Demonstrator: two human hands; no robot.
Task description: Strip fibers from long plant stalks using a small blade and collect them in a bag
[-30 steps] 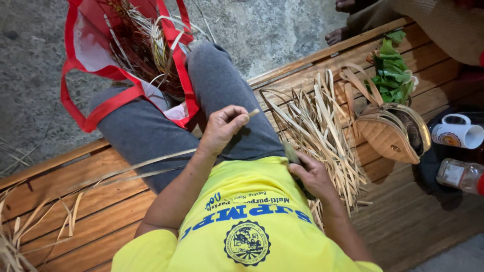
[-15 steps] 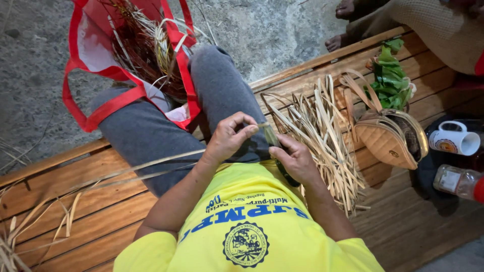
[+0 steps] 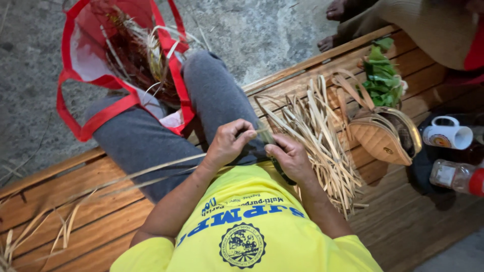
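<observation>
Person sitting on a wooden bench (image 3: 101, 196), both hands meeting over the lap. Left hand (image 3: 228, 143) is pinching the end of a long dry strip (image 3: 151, 168), which is trailing off left across the bench so its length stays out of the way. Right hand (image 3: 290, 158) is clenching a dark-handled blade (image 3: 278, 168), tip meeting the strip end between the thumbs. Pile of cut strips (image 3: 322, 136) is lying just right of the lap, within reach. Red bag (image 3: 126, 65) of raw stalks is sitting far left by the knees. Tan purse (image 3: 383, 138), mug (image 3: 446, 136), green leaves (image 3: 380, 75) lie farther right.
</observation>
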